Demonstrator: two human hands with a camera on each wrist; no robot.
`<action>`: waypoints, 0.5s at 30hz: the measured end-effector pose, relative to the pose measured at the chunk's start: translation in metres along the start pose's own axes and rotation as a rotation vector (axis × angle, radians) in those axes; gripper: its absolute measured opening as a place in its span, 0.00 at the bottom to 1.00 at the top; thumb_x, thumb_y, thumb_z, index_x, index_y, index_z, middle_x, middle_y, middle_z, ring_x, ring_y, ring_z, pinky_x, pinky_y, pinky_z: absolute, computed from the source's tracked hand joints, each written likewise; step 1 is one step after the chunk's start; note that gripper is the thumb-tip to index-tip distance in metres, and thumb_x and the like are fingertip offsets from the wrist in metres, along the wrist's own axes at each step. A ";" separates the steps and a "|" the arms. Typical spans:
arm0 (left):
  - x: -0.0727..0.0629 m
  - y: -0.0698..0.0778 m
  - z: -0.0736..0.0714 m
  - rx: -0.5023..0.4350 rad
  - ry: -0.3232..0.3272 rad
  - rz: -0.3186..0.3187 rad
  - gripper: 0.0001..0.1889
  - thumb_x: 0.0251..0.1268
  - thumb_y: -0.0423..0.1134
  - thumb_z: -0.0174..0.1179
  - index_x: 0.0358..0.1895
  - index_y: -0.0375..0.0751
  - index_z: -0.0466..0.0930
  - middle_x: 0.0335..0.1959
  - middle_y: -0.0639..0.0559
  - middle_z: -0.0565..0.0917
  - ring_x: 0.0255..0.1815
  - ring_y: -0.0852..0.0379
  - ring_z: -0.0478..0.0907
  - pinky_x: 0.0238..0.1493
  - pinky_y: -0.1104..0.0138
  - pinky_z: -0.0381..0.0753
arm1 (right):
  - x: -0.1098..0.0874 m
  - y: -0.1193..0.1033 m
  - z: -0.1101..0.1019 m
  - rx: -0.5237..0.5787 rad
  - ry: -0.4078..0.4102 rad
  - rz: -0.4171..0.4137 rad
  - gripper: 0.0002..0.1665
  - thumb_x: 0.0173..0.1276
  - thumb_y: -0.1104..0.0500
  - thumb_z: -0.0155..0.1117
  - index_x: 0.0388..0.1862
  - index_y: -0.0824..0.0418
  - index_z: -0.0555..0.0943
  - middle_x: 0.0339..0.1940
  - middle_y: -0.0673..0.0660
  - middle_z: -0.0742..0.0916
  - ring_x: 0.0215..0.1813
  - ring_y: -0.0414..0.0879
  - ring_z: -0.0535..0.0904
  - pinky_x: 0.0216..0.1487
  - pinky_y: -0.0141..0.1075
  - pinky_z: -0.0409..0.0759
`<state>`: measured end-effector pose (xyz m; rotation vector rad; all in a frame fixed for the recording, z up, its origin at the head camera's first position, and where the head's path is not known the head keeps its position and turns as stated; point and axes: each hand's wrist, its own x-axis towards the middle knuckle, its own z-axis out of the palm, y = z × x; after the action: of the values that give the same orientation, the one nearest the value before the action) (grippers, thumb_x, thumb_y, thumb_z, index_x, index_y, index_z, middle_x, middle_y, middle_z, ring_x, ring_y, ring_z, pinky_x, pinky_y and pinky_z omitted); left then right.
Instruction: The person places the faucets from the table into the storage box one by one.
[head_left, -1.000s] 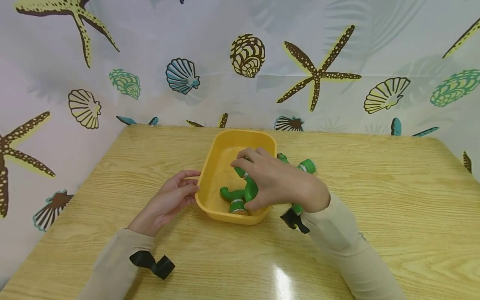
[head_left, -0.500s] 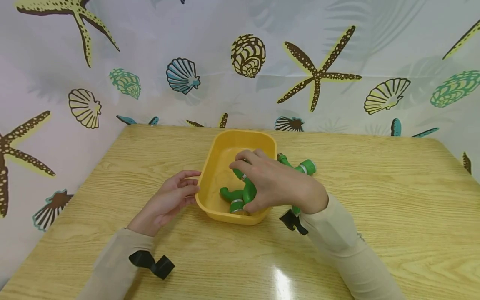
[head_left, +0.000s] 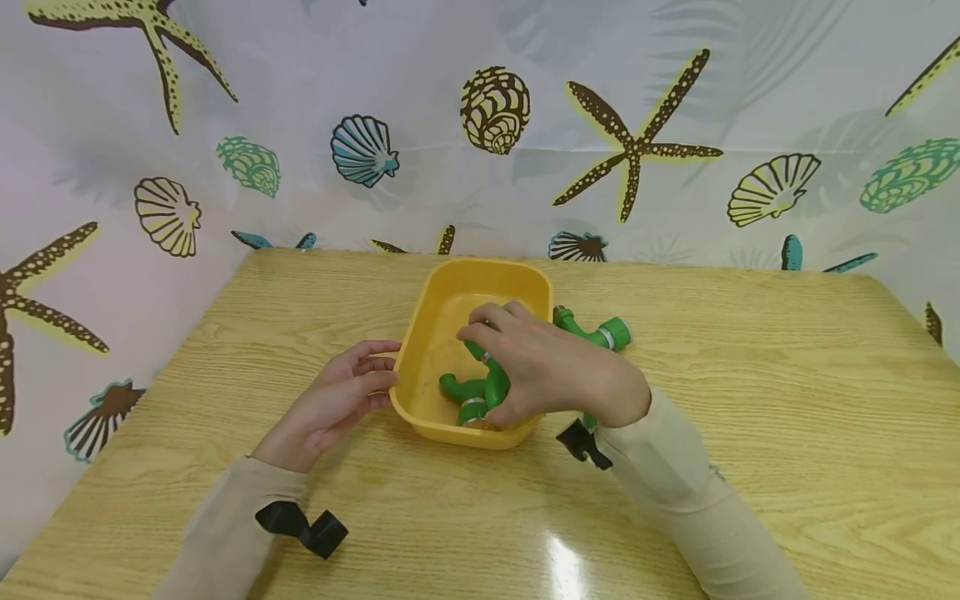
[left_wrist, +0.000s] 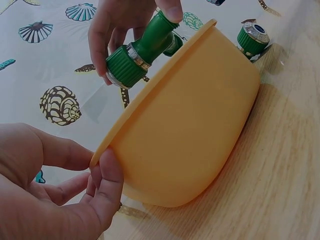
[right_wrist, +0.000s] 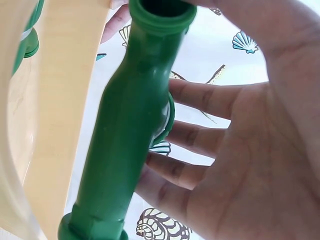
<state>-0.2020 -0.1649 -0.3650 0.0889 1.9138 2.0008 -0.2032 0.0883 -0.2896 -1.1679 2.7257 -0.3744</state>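
Observation:
My left hand (head_left: 341, 396) pinches the near-left rim of a yellow plastic tub (head_left: 416, 350) between thumb and fingers. Over the tub's right side, my right hand (head_left: 551, 358) grips a green branched pipe fitting (right_wrist: 130, 115) with thumb and fingertips. Its tube mouth is by the thumb in the right wrist view. A ribbed collar with a silver band (left_wrist: 127, 65) shows at the fitting's lower end in the left wrist view. Inside the tub lies another green pipe fitting (head_left: 459, 389), partly covered by the held one in the head view.
Another green branched fitting (head_left: 611, 335) lies on the wooden table (head_left: 750, 375) just right of the tub, partly hidden by the right forearm. A white curtain (head_left: 420, 67) printed with shells and starfish stands behind and to the left.
My right hand has shifted slightly to the left, still gripping the green pipe fitting. The left hand and the tub have stayed put.

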 end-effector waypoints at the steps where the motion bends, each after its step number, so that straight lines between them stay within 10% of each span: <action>1: 0.000 0.000 0.000 0.001 0.000 0.000 0.25 0.70 0.25 0.49 0.67 0.26 0.56 0.46 0.43 0.71 0.41 0.57 0.74 0.40 0.68 0.78 | 0.000 0.000 0.000 0.000 -0.001 0.001 0.47 0.49 0.49 0.77 0.66 0.63 0.70 0.65 0.59 0.70 0.57 0.54 0.66 0.49 0.40 0.74; 15: -0.001 0.002 0.001 0.016 0.003 -0.012 0.25 0.70 0.26 0.49 0.68 0.26 0.55 0.47 0.42 0.70 0.41 0.56 0.74 0.41 0.68 0.78 | 0.005 0.002 0.005 0.007 -0.023 0.002 0.48 0.50 0.49 0.77 0.68 0.62 0.68 0.67 0.60 0.69 0.61 0.55 0.65 0.54 0.43 0.74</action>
<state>-0.2016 -0.1639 -0.3628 0.0779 1.9281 1.9789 -0.2062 0.0852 -0.2951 -1.1607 2.7031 -0.3672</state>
